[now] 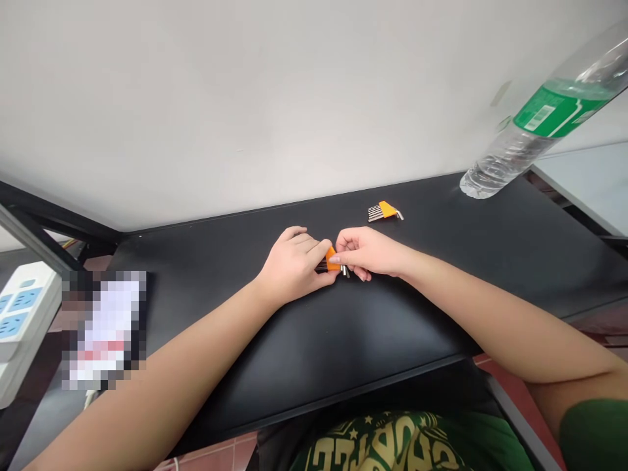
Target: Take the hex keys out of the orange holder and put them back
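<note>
Near the middle of the black table, my left hand (300, 261) is closed around an orange hex key holder (332, 259), with metal keys partly hidden under the fingers. My right hand (366, 252) meets it from the right, thumb and fingers pinched at the holder's edge by the short bent ends of the keys. Exactly what the right fingertips grip is partly covered. Farther back lies a second orange hex key set (387, 209), its long keys pointing left and bent ends to the right.
A clear water bottle (540, 124) with a green label stands at the back right of the black table (314, 353), by the wall. A pixelated flat object (108, 327) lies at the left, next to a white power strip (24, 307) and a metal frame.
</note>
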`<move>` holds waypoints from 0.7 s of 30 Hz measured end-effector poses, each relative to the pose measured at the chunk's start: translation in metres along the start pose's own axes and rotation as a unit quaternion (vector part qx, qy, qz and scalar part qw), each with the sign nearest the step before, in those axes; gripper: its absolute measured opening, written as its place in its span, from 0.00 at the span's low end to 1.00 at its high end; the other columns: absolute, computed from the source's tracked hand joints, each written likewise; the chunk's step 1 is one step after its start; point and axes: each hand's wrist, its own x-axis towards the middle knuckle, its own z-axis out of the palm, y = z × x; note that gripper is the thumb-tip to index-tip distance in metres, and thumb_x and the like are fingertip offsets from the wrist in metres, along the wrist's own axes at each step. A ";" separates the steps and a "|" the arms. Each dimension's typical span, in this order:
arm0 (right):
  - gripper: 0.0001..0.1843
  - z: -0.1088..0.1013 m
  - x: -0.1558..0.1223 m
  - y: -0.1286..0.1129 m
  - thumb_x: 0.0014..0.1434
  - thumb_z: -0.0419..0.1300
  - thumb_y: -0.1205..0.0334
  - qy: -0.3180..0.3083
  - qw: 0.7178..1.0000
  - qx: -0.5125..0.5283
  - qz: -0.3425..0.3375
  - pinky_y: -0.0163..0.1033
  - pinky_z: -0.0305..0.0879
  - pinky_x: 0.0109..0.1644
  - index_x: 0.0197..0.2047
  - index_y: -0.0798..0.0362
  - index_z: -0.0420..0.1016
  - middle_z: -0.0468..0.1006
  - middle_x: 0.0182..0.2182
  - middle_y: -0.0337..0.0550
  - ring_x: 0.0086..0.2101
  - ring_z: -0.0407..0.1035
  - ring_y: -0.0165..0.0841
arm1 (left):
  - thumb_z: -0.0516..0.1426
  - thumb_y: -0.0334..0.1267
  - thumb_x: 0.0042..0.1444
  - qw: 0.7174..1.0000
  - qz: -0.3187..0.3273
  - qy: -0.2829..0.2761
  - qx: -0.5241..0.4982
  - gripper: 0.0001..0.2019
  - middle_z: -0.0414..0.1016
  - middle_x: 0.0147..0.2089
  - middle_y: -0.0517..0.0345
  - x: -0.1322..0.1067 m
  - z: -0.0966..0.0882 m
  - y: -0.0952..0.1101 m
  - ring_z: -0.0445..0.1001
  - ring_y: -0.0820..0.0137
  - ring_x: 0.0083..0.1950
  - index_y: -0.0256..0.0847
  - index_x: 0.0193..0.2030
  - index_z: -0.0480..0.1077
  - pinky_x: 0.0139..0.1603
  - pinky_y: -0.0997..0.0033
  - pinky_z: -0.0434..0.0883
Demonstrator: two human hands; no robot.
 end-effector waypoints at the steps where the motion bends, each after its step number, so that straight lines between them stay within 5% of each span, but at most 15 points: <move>1: 0.17 0.001 0.000 0.000 0.60 0.70 0.51 0.010 1.000 -0.016 -0.002 0.31 0.59 0.18 0.34 0.51 0.67 0.73 0.18 0.32 0.16 0.65 0.27 | 0.59 0.43 0.62 1.000 -0.010 0.001 -0.002 0.07 0.73 0.27 0.61 0.000 0.000 -0.001 0.74 0.69 0.31 0.43 0.39 0.72 0.61 0.57 0.71; 8: 0.20 -0.003 -0.015 -0.009 0.69 0.57 0.49 0.017 0.982 -0.185 -0.024 0.34 0.62 0.28 0.29 0.52 0.69 0.75 0.21 0.35 0.20 0.70 0.27 | 0.60 0.44 0.61 0.999 -0.034 0.011 0.000 0.08 0.75 0.28 0.61 -0.002 0.005 -0.007 0.74 0.68 0.31 0.43 0.40 0.74 0.59 0.57 0.72; 14: 0.18 0.006 -0.016 -0.015 0.71 0.53 0.49 0.008 0.983 -0.179 0.026 0.35 0.58 0.28 0.32 0.51 0.67 0.75 0.25 0.35 0.21 0.68 0.28 | 0.59 0.41 0.60 1.000 -0.021 0.023 0.005 0.06 0.73 0.26 0.63 -0.002 0.005 -0.007 0.73 0.69 0.29 0.42 0.40 0.73 0.60 0.58 0.72; 21: 0.22 0.000 -0.017 -0.013 0.71 0.54 0.54 0.046 0.924 -0.361 -0.120 0.38 0.49 0.30 0.25 0.52 0.60 0.67 0.22 0.35 0.24 0.59 0.28 | 0.59 0.43 0.60 1.000 -0.020 0.015 -0.006 0.08 0.70 0.25 0.63 -0.002 0.004 -0.006 0.71 0.70 0.28 0.42 0.39 0.73 0.60 0.57 0.72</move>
